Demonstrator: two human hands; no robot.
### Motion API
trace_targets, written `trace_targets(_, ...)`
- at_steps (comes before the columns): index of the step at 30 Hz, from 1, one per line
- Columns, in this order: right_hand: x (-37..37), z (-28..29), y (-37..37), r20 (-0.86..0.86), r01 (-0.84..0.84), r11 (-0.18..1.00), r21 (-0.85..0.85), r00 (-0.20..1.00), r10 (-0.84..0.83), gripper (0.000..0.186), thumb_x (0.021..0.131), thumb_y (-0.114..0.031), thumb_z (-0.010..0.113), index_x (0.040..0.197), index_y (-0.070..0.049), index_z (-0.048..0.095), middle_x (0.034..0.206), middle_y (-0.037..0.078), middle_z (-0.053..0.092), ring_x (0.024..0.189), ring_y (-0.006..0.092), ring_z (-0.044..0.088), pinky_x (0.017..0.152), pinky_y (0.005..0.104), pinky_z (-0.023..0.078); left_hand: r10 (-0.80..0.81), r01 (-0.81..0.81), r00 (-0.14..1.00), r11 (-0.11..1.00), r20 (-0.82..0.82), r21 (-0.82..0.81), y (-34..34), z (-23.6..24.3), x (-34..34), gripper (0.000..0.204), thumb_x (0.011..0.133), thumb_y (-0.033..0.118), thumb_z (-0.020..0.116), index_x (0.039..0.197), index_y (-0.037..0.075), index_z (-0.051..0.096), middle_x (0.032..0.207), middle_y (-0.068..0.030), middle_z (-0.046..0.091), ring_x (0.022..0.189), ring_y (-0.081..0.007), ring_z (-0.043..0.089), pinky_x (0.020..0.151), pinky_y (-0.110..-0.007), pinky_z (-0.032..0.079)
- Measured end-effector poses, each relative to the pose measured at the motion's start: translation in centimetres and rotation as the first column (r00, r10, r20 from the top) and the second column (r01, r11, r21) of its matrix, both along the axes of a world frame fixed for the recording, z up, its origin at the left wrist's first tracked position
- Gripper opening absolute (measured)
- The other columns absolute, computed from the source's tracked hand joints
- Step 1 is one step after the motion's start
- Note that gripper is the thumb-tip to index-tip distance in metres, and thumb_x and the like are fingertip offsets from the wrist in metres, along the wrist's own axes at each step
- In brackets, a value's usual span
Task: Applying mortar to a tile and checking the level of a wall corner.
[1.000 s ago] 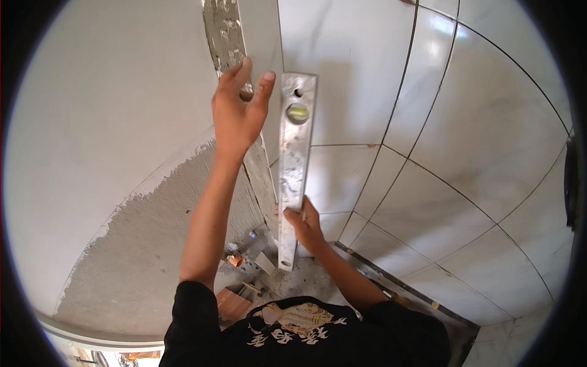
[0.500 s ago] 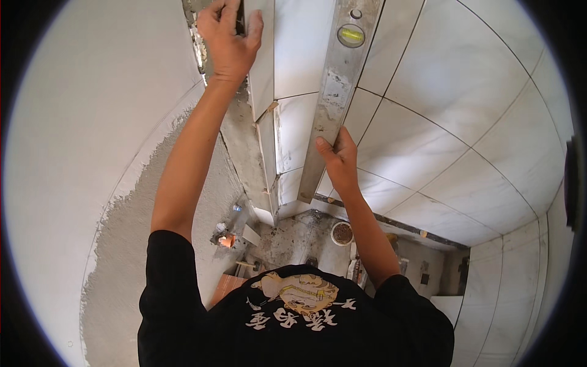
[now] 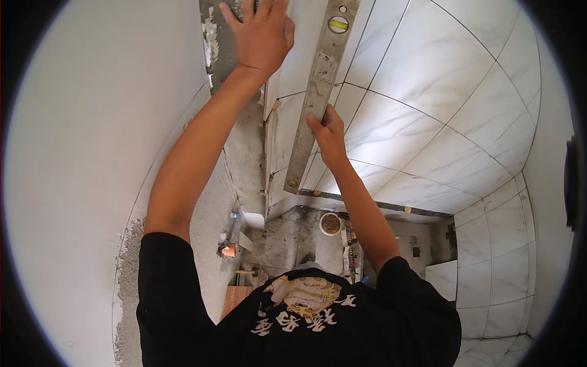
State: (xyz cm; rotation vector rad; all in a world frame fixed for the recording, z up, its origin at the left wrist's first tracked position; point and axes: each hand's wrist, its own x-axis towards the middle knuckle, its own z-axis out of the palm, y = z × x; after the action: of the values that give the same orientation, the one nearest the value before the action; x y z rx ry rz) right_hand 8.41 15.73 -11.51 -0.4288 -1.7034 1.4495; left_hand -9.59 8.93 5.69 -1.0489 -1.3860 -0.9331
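My right hand (image 3: 330, 133) grips the lower part of a long grey spirit level (image 3: 315, 85), thumb on its face. The level stands slightly tilted along the white marbled wall tiles (image 3: 397, 122), with a yellow-green vial near its upper part. Higher up and to the left, my left hand (image 3: 263, 40) is open with its fingers spread. It lies by the edge of a narrow tile strip (image 3: 301, 58) beside rough grey mortar (image 3: 214, 43). The fingertips reach the top of the picture, and what the palm touches is hidden.
A white bucket (image 3: 331, 224) of brownish material stands on the dirty floor (image 3: 284, 235) below. An orange pipe end (image 3: 228, 250) sticks out of the left wall. A small wedge (image 3: 276, 106) sits at a tile joint, and a white tile piece (image 3: 441, 279) is at lower right.
My left hand has shifted right, and its fingers have gone from curled round the strip's edge to spread out. The view has moved a little; my right hand still holds the spirit level.
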Motion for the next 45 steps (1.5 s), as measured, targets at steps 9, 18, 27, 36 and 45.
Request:
trace_targets(9, -6.3, 0.4, -0.4, -0.121, 0.005, 1.0, 0.016, 0.993, -0.003, 0.026, 0.096, -0.009, 0.068, 0.118, 0.002, 0.059, 0.099, 0.006, 0.066, 0.086, 0.0121, 0.056, 0.077, 0.0278, 0.046, 0.037, -0.025, 0.994, 0.993, -0.107, 0.116, 1.6, -0.6, -3.0, 0.078, 0.086, 0.019, 0.063, 0.158, 0.008, 0.034, 0.169, -0.0081, 0.023, 0.152, -0.0395, 0.026, 0.115, -0.075, 0.016)
trace_targets(18, -7.2, 0.4, 1.0, -0.096, -0.088, 0.996, 0.006, 0.991, 0.089, 0.027, 0.097, -0.011, 0.066, 0.119, 0.003, 0.058, 0.098, 0.004, 0.065, 0.083, 0.0112, 0.054, 0.072, 0.0278, 0.045, 0.019, -0.004, 0.992, 0.992, -0.122, 0.128, 1.3, -0.5, -1.7, 0.076, 0.087, 0.018, 0.062, 0.158, 0.006, 0.035, 0.169, -0.0086, 0.023, 0.153, -0.0389, 0.024, 0.115, -0.075, 0.016)
trace_targets(27, -5.6, -4.8, 1.6, -0.009, 0.022, 0.999, 0.024, 1.0, -0.022, 0.028, 0.094, -0.018, 0.071, 0.111, 0.001, 0.06, 0.092, 0.004, 0.064, 0.079, 0.0133, 0.056, 0.071, 0.0297, 0.049, 0.049, -0.05, 0.999, 0.996, -0.008, -0.075, -0.2, -0.2, -0.4, 0.075, 0.085, 0.013, 0.061, 0.156, 0.005, 0.037, 0.168, -0.0111, 0.027, 0.153, -0.0403, 0.025, 0.116, -0.075, 0.013)
trace_targets(36, -7.1, -4.9, 1.4, -0.129, -0.082, 0.991, -0.107, 0.989, 0.068, 0.027, 0.09, -0.005, 0.069, 0.115, 0.002, 0.063, 0.104, 0.009, 0.07, 0.092, 0.0173, 0.067, 0.087, 0.0324, 0.054, -0.051, 0.088, 0.983, 0.973, -0.174, 0.213, 1.8, -0.2, -0.7, 0.063, 0.086, 0.007, 0.064, 0.148, 0.006, 0.051, 0.152, -0.015, 0.049, 0.14, -0.0397, 0.045, 0.113, -0.062, 0.03)
trace_targets(45, -9.1, -5.4, 1.8, -0.245, -0.219, 0.938, -0.269, 0.957, 0.154, 0.026, 0.087, -0.002, 0.074, 0.111, 0.005, 0.069, 0.099, 0.008, 0.072, 0.088, 0.0159, 0.066, 0.08, 0.0317, 0.055, 0.06, -0.06, 0.997, 0.998, -0.045, 0.016, -0.2, -0.5, -0.4, 0.071, 0.086, 0.004, 0.061, 0.154, 0.003, 0.041, 0.164, -0.0134, 0.034, 0.152, -0.045, 0.026, 0.118, -0.071, 0.007)
